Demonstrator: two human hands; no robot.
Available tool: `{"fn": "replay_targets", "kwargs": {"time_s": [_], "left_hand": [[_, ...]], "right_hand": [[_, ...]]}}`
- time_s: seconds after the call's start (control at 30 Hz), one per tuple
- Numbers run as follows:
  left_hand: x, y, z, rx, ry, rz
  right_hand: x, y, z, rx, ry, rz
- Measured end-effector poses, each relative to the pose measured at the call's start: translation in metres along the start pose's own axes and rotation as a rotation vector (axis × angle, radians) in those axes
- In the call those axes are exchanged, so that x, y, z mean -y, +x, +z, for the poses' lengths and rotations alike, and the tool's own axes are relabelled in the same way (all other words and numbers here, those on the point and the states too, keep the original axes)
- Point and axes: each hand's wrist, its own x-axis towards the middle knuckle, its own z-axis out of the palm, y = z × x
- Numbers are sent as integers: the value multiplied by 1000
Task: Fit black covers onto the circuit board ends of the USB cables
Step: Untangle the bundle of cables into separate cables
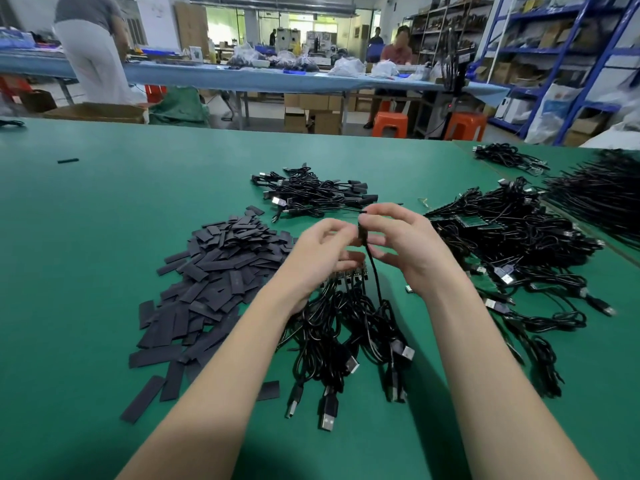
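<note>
My left hand [323, 252] and my right hand [398, 244] meet above the green table, both pinching one black cover [362, 233] upright on the end of a USB cable [375, 278] that hangs down from it. My left palm also holds a row of circuit board ends [349, 273], whose cables [346, 327] trail toward me with USB plugs on the mat. A heap of flat black covers [214, 271] lies to the left of my hands.
A pile of cables with covers [311, 194] lies beyond my hands. A large heap of cables with bare green boards [512, 237] lies to the right, more bundles [602, 188] at far right. People work at a blue table [242, 77] behind.
</note>
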Motion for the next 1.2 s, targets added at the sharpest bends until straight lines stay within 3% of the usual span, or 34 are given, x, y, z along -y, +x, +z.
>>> {"fn": "replay_targets", "kwargs": {"time_s": [0.13,0.47,0.63,0.73,0.87,0.93,1.1,1.2], "left_hand": [[13,-9,0,37,-210,46],[21,-10,-9,-78,-230,-31],[14,-4,-21,-144,232,46],[-4,6,-41,-164,253,67],[-14,42,-74,-560,718,223],[-17,67,-88,-607,965,197],[-24,108,-107,-382,1337,-193],[-15,110,-112,-197,1447,-307]], "right_hand": [[-2,1,12,-15,-99,-45],[-16,10,15,87,-138,46],[-26,11,11,75,-50,104],[-33,11,9,30,29,139],[-41,13,11,0,75,176],[-44,14,14,-20,11,154],[-51,13,20,-12,-163,45],[-53,13,21,7,-187,15]]}}
